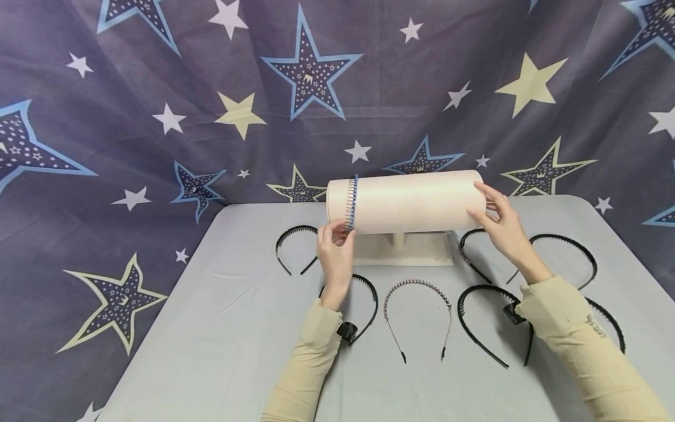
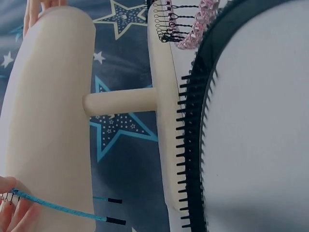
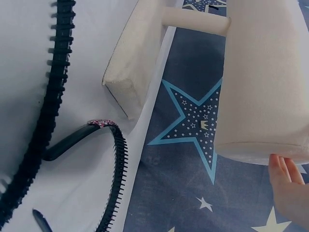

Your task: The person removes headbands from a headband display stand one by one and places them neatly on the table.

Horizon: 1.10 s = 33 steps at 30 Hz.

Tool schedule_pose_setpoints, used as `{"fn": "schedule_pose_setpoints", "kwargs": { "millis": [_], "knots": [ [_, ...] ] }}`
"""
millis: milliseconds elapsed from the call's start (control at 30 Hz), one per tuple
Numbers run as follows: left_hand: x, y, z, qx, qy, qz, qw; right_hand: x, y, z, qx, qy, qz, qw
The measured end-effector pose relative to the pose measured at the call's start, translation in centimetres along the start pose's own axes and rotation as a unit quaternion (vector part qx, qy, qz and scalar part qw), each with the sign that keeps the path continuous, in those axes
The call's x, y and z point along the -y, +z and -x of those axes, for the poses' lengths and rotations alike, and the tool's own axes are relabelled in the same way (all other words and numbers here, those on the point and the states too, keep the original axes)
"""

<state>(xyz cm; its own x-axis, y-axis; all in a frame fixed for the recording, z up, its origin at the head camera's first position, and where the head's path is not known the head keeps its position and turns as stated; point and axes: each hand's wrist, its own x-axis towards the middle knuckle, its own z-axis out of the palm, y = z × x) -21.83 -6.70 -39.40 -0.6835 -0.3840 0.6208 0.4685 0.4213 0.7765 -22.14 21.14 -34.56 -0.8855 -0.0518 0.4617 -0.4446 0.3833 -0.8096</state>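
A blue toothed headband (image 1: pixel 351 202) sits around the left part of a padded cream cylinder (image 1: pixel 416 202), which stands on a stem above a flat cream base (image 1: pixel 403 249). My left hand (image 1: pixel 336 258) pinches the headband low on the cylinder's front. In the left wrist view the blue band (image 2: pixel 63 209) runs from the fingertips to dark end tips. At the cylinder's right end, my right hand (image 1: pixel 503 225) rests its fairly straight fingers against the rim, with the thumb on the front. The right wrist view shows those fingers (image 3: pixel 280 169) touching the end face.
A pinkish twisted headband (image 1: pixel 416 282) lies in front of the base on the pale table (image 1: pixel 211 328). Several black toothed headbands lie around it, among them one at the left (image 1: pixel 285 234) and one at the right (image 1: pixel 572 237). A star-patterned curtain (image 1: pixel 369 70) hangs behind.
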Motion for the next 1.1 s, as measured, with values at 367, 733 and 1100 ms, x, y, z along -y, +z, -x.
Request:
{"fn": "schedule_pose_setpoints", "kwargs": {
  "millis": [367, 733, 1100],
  "knots": [
    [0.6, -0.8, -0.2, -0.008, -0.022, 0.01, 0.9997, 0.3, 0.0, 0.2, 0.001, -0.001, 0.007, 1.0],
    [0.7, -1.3, -0.6, -0.016, -0.043, 0.018, 0.9988, -2.9, -0.2, -0.6, 0.003, 0.01, 0.008, 1.0],
    [1.2, -2.0, -1.0, -0.031, -0.034, 0.009, 0.9989, -0.2, -0.1, -0.1, 0.003, 0.0, -0.005, 1.0]
  ]
}}
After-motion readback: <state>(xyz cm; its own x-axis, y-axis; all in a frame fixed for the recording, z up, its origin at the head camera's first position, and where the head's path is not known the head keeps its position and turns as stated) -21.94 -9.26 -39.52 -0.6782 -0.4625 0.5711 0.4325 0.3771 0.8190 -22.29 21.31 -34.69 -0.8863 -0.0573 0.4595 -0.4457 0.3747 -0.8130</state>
